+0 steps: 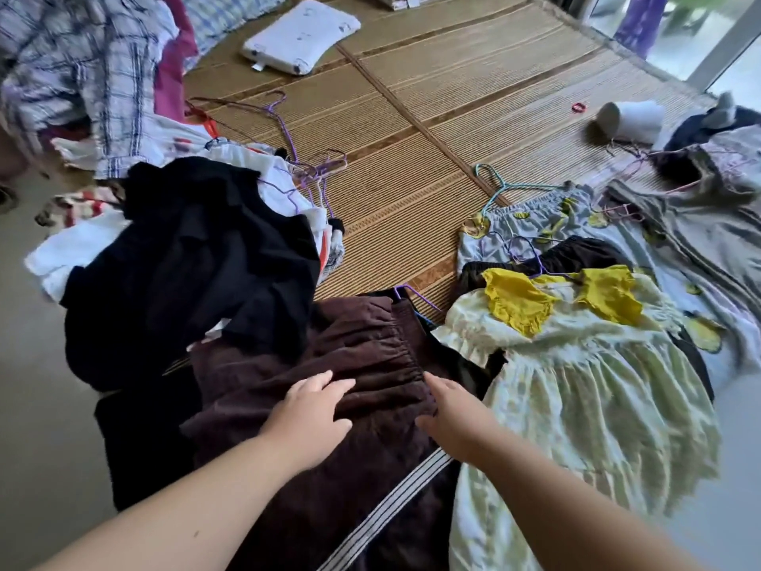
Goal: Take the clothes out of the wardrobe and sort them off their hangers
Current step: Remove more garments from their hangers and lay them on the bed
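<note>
Fingers [323, 383] of left hand [311, 414] flat together on brown garment [350, 344]; right hand [451, 424] grip unclear. Likely unhangering; next, free purple hanger [416, 293].

Beyond the right grip [449, 422] we see a woven straw mat [453, 96] reaching a bright window [737, 63]; left of the left grip [313, 418], pale floor [33, 405].

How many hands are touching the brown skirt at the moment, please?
2. The left hand lies flat on the brown skirt below its waistband; the right hand touches the skirt's right edge, beside the pale dress.
</note>
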`<state>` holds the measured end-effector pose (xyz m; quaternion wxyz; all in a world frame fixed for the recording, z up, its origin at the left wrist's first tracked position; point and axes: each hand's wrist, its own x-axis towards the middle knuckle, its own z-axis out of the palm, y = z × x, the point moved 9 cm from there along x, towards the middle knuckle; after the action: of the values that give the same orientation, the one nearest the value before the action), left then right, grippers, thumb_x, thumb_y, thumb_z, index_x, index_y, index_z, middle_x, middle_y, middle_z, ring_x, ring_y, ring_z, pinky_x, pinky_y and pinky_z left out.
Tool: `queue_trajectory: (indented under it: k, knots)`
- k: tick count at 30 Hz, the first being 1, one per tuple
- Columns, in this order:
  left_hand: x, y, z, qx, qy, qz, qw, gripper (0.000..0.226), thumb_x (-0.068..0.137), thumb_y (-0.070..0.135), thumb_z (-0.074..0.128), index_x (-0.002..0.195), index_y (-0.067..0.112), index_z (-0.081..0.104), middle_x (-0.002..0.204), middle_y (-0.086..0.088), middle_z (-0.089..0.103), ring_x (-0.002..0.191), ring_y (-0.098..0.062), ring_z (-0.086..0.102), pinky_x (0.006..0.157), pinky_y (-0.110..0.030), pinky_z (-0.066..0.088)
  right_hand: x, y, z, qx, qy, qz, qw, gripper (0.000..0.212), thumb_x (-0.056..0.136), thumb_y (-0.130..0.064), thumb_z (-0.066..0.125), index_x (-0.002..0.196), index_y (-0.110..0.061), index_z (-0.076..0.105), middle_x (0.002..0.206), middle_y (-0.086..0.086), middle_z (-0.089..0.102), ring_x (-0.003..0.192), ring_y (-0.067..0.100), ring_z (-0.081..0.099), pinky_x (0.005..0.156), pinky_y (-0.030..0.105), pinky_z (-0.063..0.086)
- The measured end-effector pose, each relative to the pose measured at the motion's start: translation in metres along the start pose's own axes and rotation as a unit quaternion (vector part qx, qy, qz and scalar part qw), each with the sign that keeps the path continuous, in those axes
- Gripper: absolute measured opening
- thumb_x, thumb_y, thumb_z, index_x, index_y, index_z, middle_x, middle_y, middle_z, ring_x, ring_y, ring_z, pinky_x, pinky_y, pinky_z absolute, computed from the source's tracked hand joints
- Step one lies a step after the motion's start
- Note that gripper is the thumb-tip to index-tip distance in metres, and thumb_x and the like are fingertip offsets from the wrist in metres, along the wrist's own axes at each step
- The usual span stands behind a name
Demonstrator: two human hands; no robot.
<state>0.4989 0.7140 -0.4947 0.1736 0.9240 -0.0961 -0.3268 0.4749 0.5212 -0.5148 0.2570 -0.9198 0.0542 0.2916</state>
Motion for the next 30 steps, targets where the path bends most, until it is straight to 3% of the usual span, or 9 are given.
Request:
queue_trajectory:
  k: [4, 8, 13, 16, 21, 25, 27, 28, 30]
  knots:
    - [0.040, 0.005, 0.018, 0.035, -0.009, 0.033, 0.999, 0.063, 0.087, 0.036, 0.051, 0.145, 0.041, 0.026, 0.158, 0.003, 0.015, 0.144, -0.020, 0.013, 0.115, -0.041, 0.023, 0.035, 0.030, 0.017, -0.046, -0.035, 0.038, 0.998, 0.081, 0.087, -0.039, 0.059, 0.151, -0.014, 0.014, 0.158, 0.006, 0.015, 0.143, 0.019, 0.021, 0.111, 0.024, 0.022]
    - [0.080, 0.006, 0.037, 0.134, -0.028, 0.051, 0.989, 0.069, 0.089, 0.042, 0.052, 0.146, 0.046, 0.013, 0.160, 0.003, -0.003, 0.146, -0.024, -0.004, 0.113, -0.046, 0.018, 0.053, 0.058, 0.042, -0.081, -0.026, 0.087, 0.993, 0.084, 0.085, -0.045, 0.058, 0.151, -0.027, 0.009, 0.160, -0.001, -0.002, 0.144, 0.020, 0.017, 0.113, 0.043, 0.026]
    - [0.121, 0.021, 0.047, 0.218, -0.023, 0.086, 0.972, 0.083, 0.084, 0.054, 0.056, 0.142, 0.054, -0.003, 0.155, -0.002, -0.027, 0.141, -0.036, -0.023, 0.112, -0.057, 0.007, 0.058, 0.074, 0.054, -0.114, 0.020, 0.098, 0.988, 0.080, 0.085, -0.041, 0.056, 0.147, -0.042, 0.006, 0.159, -0.012, -0.003, 0.143, 0.014, 0.019, 0.111, 0.060, 0.009]
    - [0.136, 0.015, 0.054, 0.211, -0.075, 0.074, 0.972, 0.086, 0.081, 0.055, 0.060, 0.140, 0.058, -0.002, 0.155, -0.004, -0.025, 0.142, -0.040, -0.013, 0.110, -0.059, 0.013, 0.060, 0.068, 0.053, -0.152, 0.029, 0.077, 0.985, 0.077, 0.085, -0.035, 0.054, 0.147, -0.041, 0.009, 0.159, -0.010, 0.002, 0.142, 0.013, 0.023, 0.110, 0.062, 0.001]
    - [0.118, -0.036, 0.069, 0.248, -0.100, 0.054, 0.962, 0.086, 0.078, 0.053, 0.061, 0.141, 0.055, 0.004, 0.157, -0.006, -0.016, 0.144, -0.037, -0.002, 0.111, -0.053, 0.025, 0.055, 0.026, 0.066, -0.130, 0.025, 0.004, 0.991, 0.071, 0.083, -0.044, 0.051, 0.146, -0.036, 0.021, 0.159, -0.004, 0.011, 0.141, 0.012, 0.026, 0.112, 0.056, -0.002]
    - [0.091, -0.081, 0.073, 0.221, -0.099, 0.017, 0.970, 0.087, 0.076, 0.052, 0.061, 0.140, 0.057, 0.003, 0.157, -0.004, -0.018, 0.145, -0.035, -0.004, 0.112, -0.046, 0.027, 0.051, -0.010, 0.087, -0.070, -0.029, -0.058, 0.995, 0.065, 0.085, -0.050, 0.051, 0.145, -0.036, 0.029, 0.158, -0.005, 0.013, 0.138, 0.016, 0.032, 0.113, 0.035, 0.021]
    - [0.079, -0.098, 0.073, 0.204, -0.098, 0.007, 0.974, 0.088, 0.076, 0.052, 0.061, 0.140, 0.058, 0.002, 0.157, -0.002, -0.018, 0.145, -0.034, -0.006, 0.113, -0.043, 0.027, 0.050, -0.021, 0.088, -0.021, -0.040, -0.074, 0.996, 0.057, 0.085, -0.048, 0.054, 0.140, -0.036, 0.041, 0.155, -0.007, 0.024, 0.136, 0.014, 0.036, 0.109, 0.025, 0.030]
    - [0.074, -0.104, 0.073, 0.197, -0.098, 0.002, 0.976, 0.088, 0.076, 0.052, 0.061, 0.139, 0.059, 0.001, 0.157, -0.001, -0.019, 0.146, -0.033, -0.006, 0.112, -0.041, 0.028, 0.050, -0.026, 0.083, -0.008, -0.021, -0.078, 0.997, 0.051, 0.086, -0.045, 0.056, 0.135, -0.035, 0.048, 0.151, -0.007, 0.033, 0.135, 0.014, 0.038, 0.108, 0.024, 0.032]
    - [0.069, -0.111, 0.072, 0.183, -0.097, -0.004, 0.978, 0.087, 0.076, 0.052, 0.061, 0.138, 0.060, 0.001, 0.157, 0.001, -0.019, 0.146, -0.030, -0.007, 0.111, -0.041, 0.029, 0.051, -0.024, 0.061, 0.002, 0.091, -0.042, 0.995, 0.040, 0.085, -0.037, 0.059, 0.124, -0.030, 0.058, 0.133, -0.003, 0.050, 0.126, 0.018, 0.045, 0.103, 0.027, 0.037]
